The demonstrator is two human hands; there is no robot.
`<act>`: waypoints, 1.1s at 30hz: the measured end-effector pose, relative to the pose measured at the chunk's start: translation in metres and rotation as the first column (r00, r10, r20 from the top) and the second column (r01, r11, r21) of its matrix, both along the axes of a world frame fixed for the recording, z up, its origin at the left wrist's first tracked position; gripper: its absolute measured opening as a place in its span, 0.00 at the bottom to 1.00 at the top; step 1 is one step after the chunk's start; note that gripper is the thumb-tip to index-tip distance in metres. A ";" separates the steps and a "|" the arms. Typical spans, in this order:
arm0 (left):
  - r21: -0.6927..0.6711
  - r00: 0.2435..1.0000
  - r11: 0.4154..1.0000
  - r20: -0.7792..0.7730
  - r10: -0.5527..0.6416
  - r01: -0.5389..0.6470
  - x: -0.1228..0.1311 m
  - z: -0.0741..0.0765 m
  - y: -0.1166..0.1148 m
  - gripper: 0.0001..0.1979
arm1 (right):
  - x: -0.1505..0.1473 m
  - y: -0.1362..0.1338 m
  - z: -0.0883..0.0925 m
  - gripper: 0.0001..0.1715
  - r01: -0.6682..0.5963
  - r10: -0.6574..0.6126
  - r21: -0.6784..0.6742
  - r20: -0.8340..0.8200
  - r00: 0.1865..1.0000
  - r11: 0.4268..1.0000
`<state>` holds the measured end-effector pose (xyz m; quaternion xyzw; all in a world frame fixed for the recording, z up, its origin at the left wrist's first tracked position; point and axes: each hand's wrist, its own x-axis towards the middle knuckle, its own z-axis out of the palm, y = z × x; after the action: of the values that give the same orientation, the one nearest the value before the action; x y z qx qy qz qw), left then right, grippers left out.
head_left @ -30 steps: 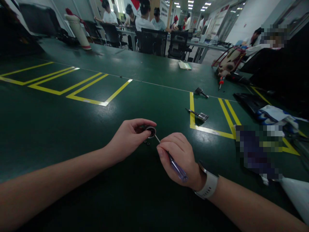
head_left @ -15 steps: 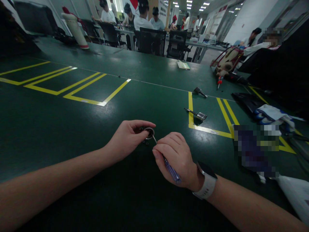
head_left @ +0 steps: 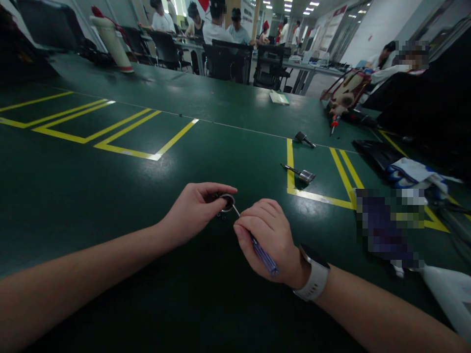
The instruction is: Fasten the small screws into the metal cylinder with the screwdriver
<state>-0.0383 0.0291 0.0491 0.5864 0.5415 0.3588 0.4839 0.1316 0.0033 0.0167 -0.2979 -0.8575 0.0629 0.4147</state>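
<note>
Thumb and fingers of my left hand [head_left: 198, 208] are closed around a small round metal part with a ring-shaped rim [head_left: 228, 202]. The rest of that part is hidden by the hand. My right hand [head_left: 267, 240] grips a screwdriver [head_left: 265, 257] with a translucent purple handle. Its thin shaft points up and left, and the tip reaches the opening of the metal ring; whether it touches a screw cannot be seen. A few tiny dark pieces [head_left: 222, 216] lie on the green table just below the ring.
Two metal parts with shafts, one nearer [head_left: 305, 176] and one farther [head_left: 303, 138], lie ahead to the right. A red-tipped screwdriver [head_left: 334, 123], a cloth [head_left: 417, 176] and a black pouch [head_left: 375, 154] are at the right. Yellow tape [head_left: 125, 153] marks the green table.
The screwdriver handle and my right hand have shifted very slightly. My left hand keeps the metal part in the same place.
</note>
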 end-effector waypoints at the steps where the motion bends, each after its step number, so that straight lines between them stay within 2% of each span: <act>1: -0.002 1.000 1.000 0.002 -0.004 0.004 0.000 0.000 0.000 0.13 | 0.000 0.000 0.000 0.06 0.003 -0.003 -0.003 -0.002 1.000 1.000; 5: -0.028 1.000 0.999 -0.001 0.016 -0.016 0.002 0.001 0.001 0.12 | 0.003 -0.002 0.000 0.05 -0.051 0.043 -0.072 -0.106 0.993 0.996; 8: -0.052 0.995 0.994 0.026 0.096 -0.095 0.003 0.001 0.004 0.13 | 0.005 -0.001 0.001 0.10 -0.128 0.040 -0.275 -0.302 0.953 0.953; 9: -0.063 0.991 0.990 0.043 0.126 -0.123 0.003 0.001 0.005 0.14 | 0.006 0.000 0.001 0.12 -0.150 0.011 -0.370 -0.351 0.936 0.917; 11: -0.080 0.981 0.982 0.079 0.180 -0.174 0.003 0.001 0.008 0.16 | 0.005 0.003 0.001 0.13 -0.198 -0.050 -0.553 -0.401 0.915 0.809; 14: -0.084 0.967 0.974 0.131 0.220 -0.211 0.000 -0.001 0.011 0.18 | 0.003 0.009 -0.002 0.12 -0.254 -0.092 -0.717 -0.406 0.909 0.649; 15: -0.080 0.962 0.973 0.150 0.227 -0.217 0.000 -0.001 0.012 0.19 | 0.001 0.010 -0.003 0.12 -0.258 -0.103 -0.741 -0.403 0.909 0.620; 17: -0.078 0.955 0.972 0.181 0.234 -0.223 -0.002 -0.003 0.013 0.20 | 0.000 0.012 -0.004 0.12 -0.250 -0.115 -0.761 -0.390 0.914 0.599; 20: -0.078 0.949 0.969 0.199 0.246 -0.235 -0.002 -0.004 0.013 0.21 | -0.001 0.012 -0.005 0.12 -0.213 -0.119 -0.766 -0.352 0.928 0.607; 25: -0.078 0.952 0.971 0.193 0.237 -0.226 -0.001 -0.004 0.012 0.18 | -0.003 0.010 -0.005 0.12 -0.139 -0.092 -0.739 -0.263 0.960 0.659; 33: -0.081 0.961 0.981 0.205 0.188 -0.175 -0.001 -0.002 0.011 0.16 | -0.001 0.004 0.004 0.16 0.058 -0.062 -0.521 0.009 0.998 0.852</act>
<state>-0.0395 0.0397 0.0475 0.4774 0.5494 0.4450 0.5218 0.1310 0.0074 0.0211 -0.4254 -0.7969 0.2810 0.3240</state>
